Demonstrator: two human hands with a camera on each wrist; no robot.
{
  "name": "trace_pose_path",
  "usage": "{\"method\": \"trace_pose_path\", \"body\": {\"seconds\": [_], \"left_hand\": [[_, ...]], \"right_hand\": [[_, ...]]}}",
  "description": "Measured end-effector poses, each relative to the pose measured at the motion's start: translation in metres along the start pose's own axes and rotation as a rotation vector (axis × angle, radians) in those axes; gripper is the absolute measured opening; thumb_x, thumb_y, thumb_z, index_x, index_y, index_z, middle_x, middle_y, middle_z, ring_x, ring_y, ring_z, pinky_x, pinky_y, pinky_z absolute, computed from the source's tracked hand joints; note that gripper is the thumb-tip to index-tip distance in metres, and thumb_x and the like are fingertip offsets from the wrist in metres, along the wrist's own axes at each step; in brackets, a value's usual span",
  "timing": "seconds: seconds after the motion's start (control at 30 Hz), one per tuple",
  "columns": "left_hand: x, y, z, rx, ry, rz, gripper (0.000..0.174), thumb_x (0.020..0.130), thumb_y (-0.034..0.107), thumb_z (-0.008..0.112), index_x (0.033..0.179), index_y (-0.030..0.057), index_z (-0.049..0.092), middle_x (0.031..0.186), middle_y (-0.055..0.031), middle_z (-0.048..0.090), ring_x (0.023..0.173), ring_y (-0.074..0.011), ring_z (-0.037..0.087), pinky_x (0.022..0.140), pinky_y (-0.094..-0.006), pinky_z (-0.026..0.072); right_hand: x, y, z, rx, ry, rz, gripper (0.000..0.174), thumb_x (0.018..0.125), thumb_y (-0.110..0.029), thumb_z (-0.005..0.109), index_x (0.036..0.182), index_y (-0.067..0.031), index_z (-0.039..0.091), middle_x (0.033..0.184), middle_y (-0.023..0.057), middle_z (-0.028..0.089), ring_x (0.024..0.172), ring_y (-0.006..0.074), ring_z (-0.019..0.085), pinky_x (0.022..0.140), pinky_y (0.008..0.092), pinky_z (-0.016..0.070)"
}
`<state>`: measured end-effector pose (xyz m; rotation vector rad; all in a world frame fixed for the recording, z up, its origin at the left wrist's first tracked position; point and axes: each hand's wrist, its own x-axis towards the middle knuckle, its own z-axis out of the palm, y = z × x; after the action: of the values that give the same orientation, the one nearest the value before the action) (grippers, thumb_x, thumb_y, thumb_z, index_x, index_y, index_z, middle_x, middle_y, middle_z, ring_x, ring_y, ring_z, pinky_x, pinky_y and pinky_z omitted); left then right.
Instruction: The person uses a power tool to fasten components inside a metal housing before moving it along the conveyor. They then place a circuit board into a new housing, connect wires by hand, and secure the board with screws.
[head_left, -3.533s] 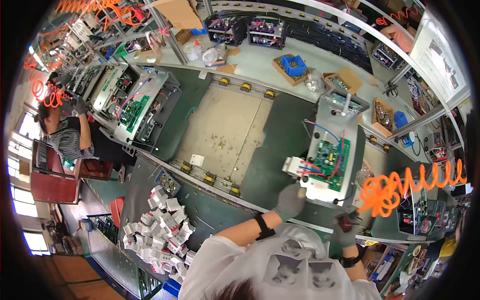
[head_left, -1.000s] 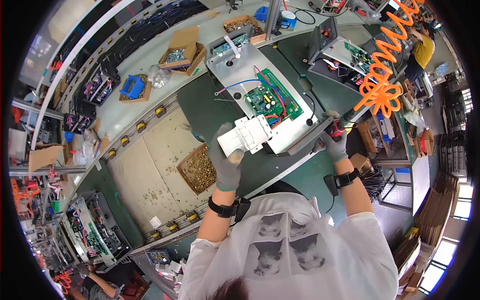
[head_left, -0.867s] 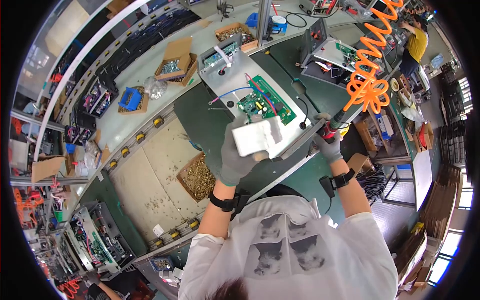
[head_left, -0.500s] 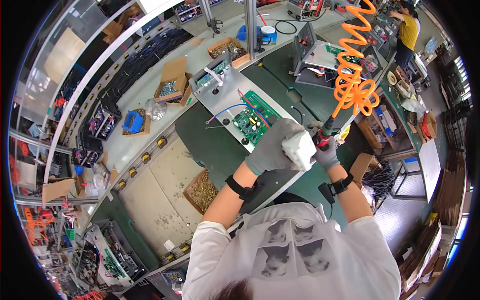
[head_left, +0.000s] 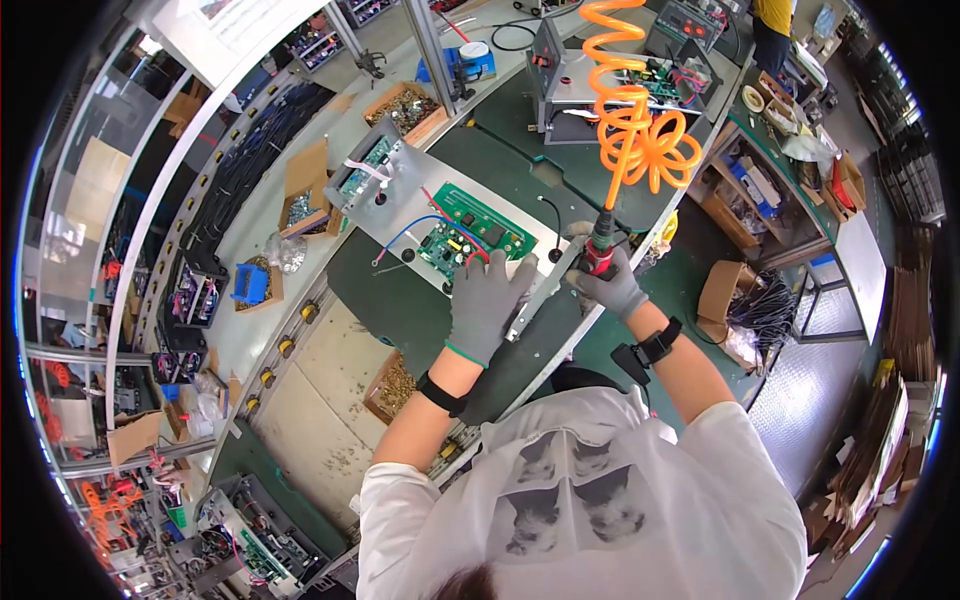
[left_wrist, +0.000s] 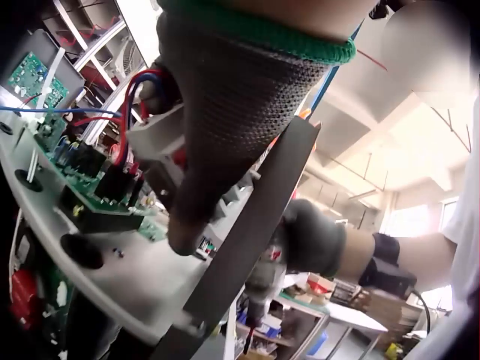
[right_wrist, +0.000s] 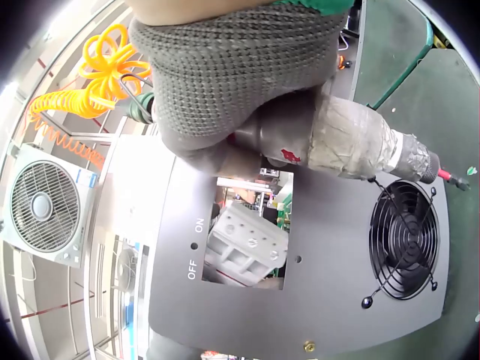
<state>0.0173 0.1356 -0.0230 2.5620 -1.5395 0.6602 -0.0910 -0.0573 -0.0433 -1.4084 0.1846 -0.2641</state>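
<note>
The grey-gloved left hand [head_left: 486, 305] [left_wrist: 232, 105] grips a white switch block [left_wrist: 156, 142] behind the grey front panel [head_left: 543, 292] [left_wrist: 259, 214] [right_wrist: 337, 292]. Through the panel's rectangular opening, the block [right_wrist: 247, 241] shows in the right wrist view, near the ON and OFF marks. A metal chassis [head_left: 412, 178] carries a green circuit board [head_left: 465, 222] with red and blue wires beside the left hand. On the panel's outer side, the gloved right hand [head_left: 615, 288] [right_wrist: 240, 82] holds a tape-wrapped driver [head_left: 600, 250] [right_wrist: 351, 141], its bit pointing away from the opening.
An orange coiled hose [head_left: 625, 110] hangs above the driver. Another chassis [head_left: 590, 90] stands farther along the bench. Screw boxes [head_left: 405, 112] line the back, and a box of brass screws [head_left: 396, 385] lies left. The panel bears a fan grille [right_wrist: 405, 234].
The left hand has moved the white block from above the chassis to behind the panel. The right hand keeps its hold on the driver. The head view has shifted, with the chassis farther left.
</note>
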Motion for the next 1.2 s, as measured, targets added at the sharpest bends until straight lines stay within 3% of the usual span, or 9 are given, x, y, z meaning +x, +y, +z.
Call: {"method": "trace_pose_path", "body": {"seconds": [0.17,0.27,0.4,0.5,0.6,0.63,0.87,0.97,1.2], "left_hand": [[-0.002,0.001,0.020,-0.140,0.136,-0.062,0.044,0.074,0.040,0.066,0.113,0.0233,0.054,0.099,-0.0087,0.051,0.069,-0.0284,0.055,0.057,-0.0417,0.0430],[0.001,0.002,0.017,-0.153,0.156,-0.073,0.034,0.074,0.018,0.063,0.108,0.0238,0.059,0.097,-0.0063,0.056,0.068,-0.0248,0.056,0.058,-0.0372,0.0466],[0.004,0.000,0.027,-0.129,0.219,-0.040,0.033,0.072,0.024,0.067,0.105,0.0226,0.061,0.095,-0.0076,0.053,0.067,-0.0260,0.056,0.054,-0.0384,0.0446],[0.004,-0.001,0.026,-0.187,0.230,-0.031,0.034,0.070,0.018,0.067,0.103,0.0224,0.062,0.095,-0.0076,0.055,0.069,-0.0263,0.058,0.055,-0.0382,0.0460],[0.002,-0.002,0.022,-0.255,0.250,-0.032,0.034,0.068,0.019,0.070,0.101,0.0221,0.064,0.094,-0.0069,0.057,0.072,-0.0266,0.058,0.058,-0.0383,0.0466],[0.001,-0.001,0.020,-0.286,0.252,-0.052,0.036,0.066,0.020,0.072,0.100,0.0215,0.065,0.092,-0.0063,0.057,0.072,-0.0264,0.058,0.060,-0.0380,0.0467],[0.009,-0.005,0.008,-0.528,0.089,-0.123,0.041,0.058,0.017,0.080,0.095,0.0135,0.063,0.088,-0.0081,0.059,0.079,-0.0302,0.059,0.065,-0.0401,0.0460],[0.001,-0.010,0.023,-0.540,0.082,-0.092,0.055,0.060,0.023,0.081,0.108,0.0092,0.059,0.097,-0.0118,0.061,0.089,-0.0317,0.061,0.073,-0.0391,0.0493],[0.013,-0.009,0.003,-0.518,-0.191,-0.128,0.059,0.059,0.014,0.079,0.114,0.0136,0.057,0.099,-0.0101,0.057,0.091,-0.0307,0.059,0.075,-0.0411,0.0480]], "right_hand": [[0.001,0.003,-0.005,0.017,-0.042,0.028,0.076,0.069,0.010,0.065,0.137,-0.0095,0.039,0.112,0.0003,0.055,0.096,0.0082,0.053,0.086,0.0284,0.0465],[0.002,0.009,-0.015,0.016,-0.085,0.101,0.091,0.068,0.010,0.066,0.147,-0.0082,0.025,0.131,0.0046,0.047,0.119,0.0155,0.048,0.101,0.0335,0.0395],[0.000,0.021,-0.015,0.016,-0.120,-0.011,0.096,0.068,0.009,0.066,0.149,-0.0100,0.019,0.142,0.0050,0.037,0.125,0.0159,0.041,0.105,0.0348,0.0352],[-0.001,0.033,-0.018,0.030,-0.107,0.054,0.089,0.068,-0.001,0.076,0.144,-0.0118,0.030,0.129,0.0027,0.050,0.115,0.0137,0.048,0.101,0.0320,0.0373],[-0.007,0.035,-0.020,-0.066,-0.027,0.190,0.082,0.069,0.004,0.071,0.141,-0.0100,0.035,0.122,0.0027,0.053,0.110,0.0132,0.050,0.098,0.0323,0.0404],[-0.006,0.040,-0.019,-0.057,0.010,0.134,0.085,0.066,-0.005,0.079,0.139,-0.0131,0.037,0.106,0.0007,0.056,0.095,0.0129,0.052,0.088,0.0311,0.0458],[-0.007,0.035,-0.013,-0.039,0.035,0.126,0.075,0.068,0.000,0.075,0.135,-0.0115,0.043,0.108,0.0001,0.058,0.097,0.0105,0.053,0.089,0.0304,0.0458],[-0.008,0.036,-0.011,-0.062,0.047,0.138,0.072,0.067,-0.001,0.076,0.131,-0.0111,0.045,0.104,-0.0003,0.059,0.095,0.0106,0.054,0.087,0.0309,0.0466],[-0.008,0.031,-0.010,-0.025,0.016,0.181,0.070,0.067,-0.003,0.077,0.129,-0.0124,0.046,0.099,-0.0008,0.058,0.091,0.0112,0.054,0.085,0.0303,0.0472]]}}
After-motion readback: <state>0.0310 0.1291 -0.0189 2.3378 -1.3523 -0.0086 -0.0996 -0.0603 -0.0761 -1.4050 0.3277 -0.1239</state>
